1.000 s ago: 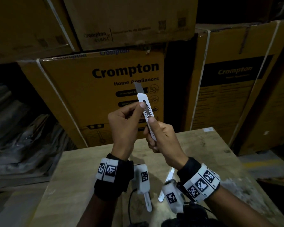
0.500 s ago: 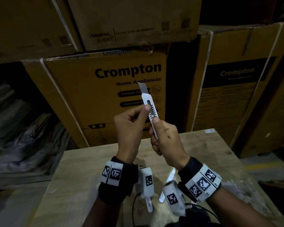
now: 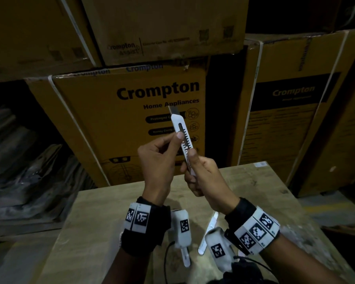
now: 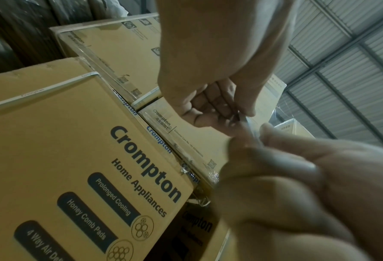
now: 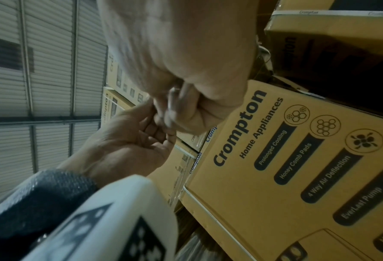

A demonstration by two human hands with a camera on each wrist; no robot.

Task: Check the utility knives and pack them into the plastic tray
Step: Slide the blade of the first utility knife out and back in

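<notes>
I hold a white utility knife upright in front of me, a short stub of blade showing at its top. My left hand pinches the middle of its body between thumb and fingers. My right hand grips the lower handle, thumb on the slider track. The wrist views show the knife edge-on between both hands. Two more white knives lie on the wooden table below my wrists. No plastic tray is in view.
Stacked yellow Crompton cartons stand close behind the table, with more cartons to the right. Dark wrapped bundles lie at the left. The table's right edge drops to the floor.
The stub of blade showing above the knife body looks shorter than a second ago, and my right thumb sits slightly lower on the slider. Both hands keep their hold.
</notes>
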